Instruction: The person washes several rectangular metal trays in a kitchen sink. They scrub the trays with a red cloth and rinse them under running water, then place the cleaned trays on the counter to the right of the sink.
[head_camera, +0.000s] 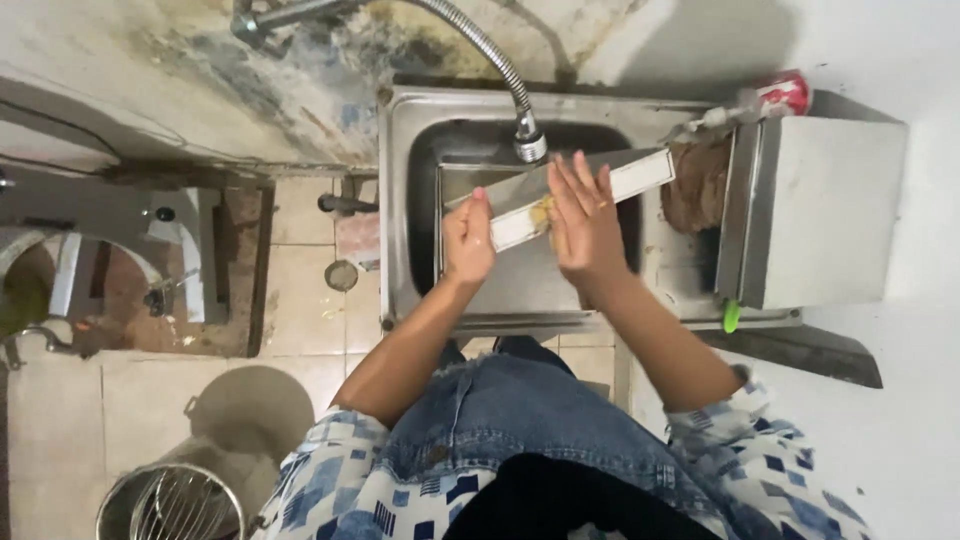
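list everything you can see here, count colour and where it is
metal panel: 1, steel with a white edge, held slanting across the sink
sink: 1, steel, top centre
spray tap: 1, silver flexible hose, hanging over the sink
steel box: 1, grey, right of the sink
brown rag: 1, brown, between sink and steel box
can: 1, red and white, lying behind the steel box
green item: 1, green, at the box's lower edge, too small to tell
pot with wire whisk: 1, steel, floor at bottom left
floor drain: 1, round, on the tiles left of the sink
left hand: 1, gripping the panel's lower end
right hand: 1, flat on the panel's middle
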